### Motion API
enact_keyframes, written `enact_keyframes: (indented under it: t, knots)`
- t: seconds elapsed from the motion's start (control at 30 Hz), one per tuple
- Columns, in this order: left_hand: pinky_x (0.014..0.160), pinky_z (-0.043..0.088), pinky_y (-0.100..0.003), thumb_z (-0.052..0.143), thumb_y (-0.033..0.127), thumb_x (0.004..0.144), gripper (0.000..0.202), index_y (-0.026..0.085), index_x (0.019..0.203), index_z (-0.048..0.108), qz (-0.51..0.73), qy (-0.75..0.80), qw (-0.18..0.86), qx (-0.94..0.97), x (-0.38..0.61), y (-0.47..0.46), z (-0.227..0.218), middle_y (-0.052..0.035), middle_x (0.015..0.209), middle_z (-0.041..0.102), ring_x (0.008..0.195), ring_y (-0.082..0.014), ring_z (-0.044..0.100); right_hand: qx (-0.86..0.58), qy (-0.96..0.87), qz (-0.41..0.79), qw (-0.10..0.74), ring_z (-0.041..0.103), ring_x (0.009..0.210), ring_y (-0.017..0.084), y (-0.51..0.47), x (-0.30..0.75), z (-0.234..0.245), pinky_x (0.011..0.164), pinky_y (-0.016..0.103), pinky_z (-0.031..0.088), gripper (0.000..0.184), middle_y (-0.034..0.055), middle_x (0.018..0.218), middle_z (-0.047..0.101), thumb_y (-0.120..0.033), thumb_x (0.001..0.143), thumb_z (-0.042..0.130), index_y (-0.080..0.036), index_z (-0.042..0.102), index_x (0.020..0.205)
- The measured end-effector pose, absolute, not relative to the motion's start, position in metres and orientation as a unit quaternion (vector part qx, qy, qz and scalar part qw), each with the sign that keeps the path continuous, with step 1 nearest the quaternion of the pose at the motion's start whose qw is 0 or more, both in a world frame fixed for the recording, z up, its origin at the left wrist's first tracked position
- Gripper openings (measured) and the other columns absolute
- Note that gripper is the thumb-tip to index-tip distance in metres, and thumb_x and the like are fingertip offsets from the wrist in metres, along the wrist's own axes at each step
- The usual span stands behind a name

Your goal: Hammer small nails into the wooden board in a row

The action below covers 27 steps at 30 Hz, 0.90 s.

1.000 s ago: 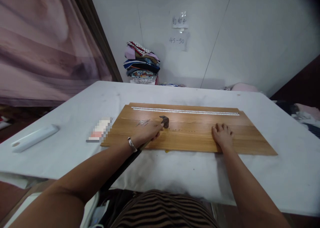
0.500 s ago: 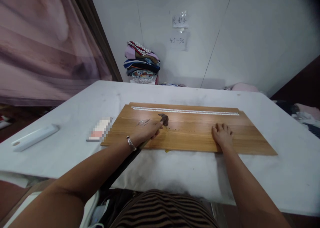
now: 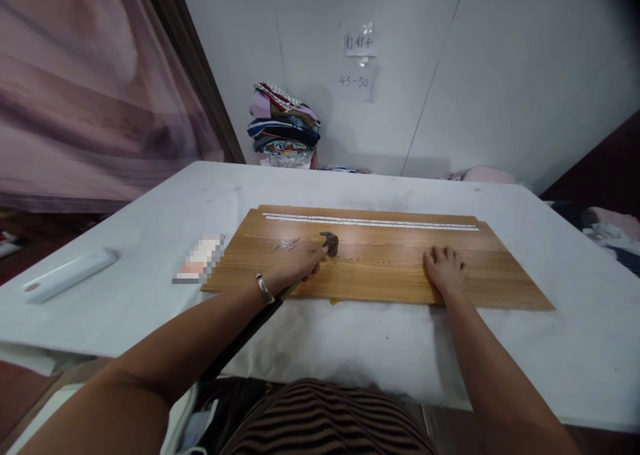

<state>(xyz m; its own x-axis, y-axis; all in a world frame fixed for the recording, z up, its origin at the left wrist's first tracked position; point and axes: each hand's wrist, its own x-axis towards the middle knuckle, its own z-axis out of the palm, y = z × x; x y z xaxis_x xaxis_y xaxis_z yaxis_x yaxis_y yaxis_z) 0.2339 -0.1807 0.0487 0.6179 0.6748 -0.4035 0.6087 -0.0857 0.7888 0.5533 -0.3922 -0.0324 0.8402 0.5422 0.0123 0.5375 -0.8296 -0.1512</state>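
Observation:
A wooden board (image 3: 400, 275) lies on the white table (image 3: 350, 348). My left hand (image 3: 296, 265) is closed round the handle of a hammer, high up near its dark head (image 3: 329, 242), which sits low over the board at the left end of a row of small nails (image 3: 363, 261). The handle runs back under my wrist. A few loose nails (image 3: 285, 244) lie on the board just left of the hammer head. My right hand (image 3: 444, 272) rests flat on the board to the right, fingers spread, holding nothing.
A white ruler strip (image 3: 370, 221) runs along the board's far edge. A white oblong case (image 3: 67, 275) and a small blurred object (image 3: 199, 260) lie on the table to the left. Folded clothes (image 3: 283, 127) are stacked against the far wall.
The hammer head rose slightly half a second ago and has come back down to the board. My right hand has stayed in place.

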Motion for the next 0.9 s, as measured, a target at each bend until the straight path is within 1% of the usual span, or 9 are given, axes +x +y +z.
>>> enact_keyframes:
  t: [0.2,0.47,0.57,0.77,0.9]
  knots:
    - [0.044,0.032,-0.025,0.049,0.063,0.096,0.048,0.017,0.093,0.066,0.041,0.436,0.532,0.724,0.232,-0.180,0.055,0.0009,0.061,0.054,0.044,-0.0105,0.044,-0.957,-0.282,0.013,0.070,0.040,0.148,0.034,-0.392,0.554,-0.033,0.118,0.059,0.031,0.061,0.0199,0.161,0.048,-0.046,0.106,0.023,-0.019,0.060,0.145]
    - [0.044,0.031,-0.025,0.045,0.059,0.099,0.047,0.017,0.089,0.064,0.029,0.438,0.523,0.731,0.232,-0.188,0.054,0.0017,0.057,0.052,0.042,-0.0099,0.042,-0.957,-0.282,0.011,0.062,0.040,0.149,0.035,-0.392,0.554,-0.035,0.119,0.058,0.031,0.061,0.0193,0.162,0.047,-0.046,0.106,0.023,-0.018,0.059,0.147]
    - [0.044,0.030,-0.025,0.044,0.056,0.101,0.045,0.017,0.090,0.063,0.023,0.444,0.523,0.727,0.233,-0.187,0.055,0.0018,0.058,0.052,0.042,-0.0096,0.041,-0.957,-0.282,0.007,0.067,0.040,0.149,0.035,-0.392,0.556,-0.038,0.118,0.058,0.032,0.060,0.0195,0.161,0.048,-0.046,0.106,0.025,-0.018,0.059,0.147]
    - [0.044,0.031,-0.025,0.047,0.056,0.099,0.045,0.016,0.092,0.065,0.046,0.431,0.525,0.732,0.234,-0.184,0.061,0.0029,0.056,0.051,0.043,-0.0100,0.042,-0.958,-0.281,0.006,0.058,0.039,0.150,0.034,-0.392,0.557,-0.040,0.119,0.056,0.031,0.060,0.0176,0.162,0.047,-0.046,0.106,0.025,-0.020,0.059,0.148]
    - [0.046,0.032,-0.026,0.045,0.054,0.100,0.045,0.015,0.093,0.066,0.038,0.437,0.526,0.729,0.234,-0.185,0.062,0.0021,0.057,0.052,0.044,-0.0099,0.043,-0.957,-0.284,0.004,0.062,0.039,0.149,0.035,-0.392,0.556,-0.039,0.118,0.057,0.032,0.060,0.0188,0.161,0.048,-0.046,0.105,0.025,-0.019,0.060,0.146]
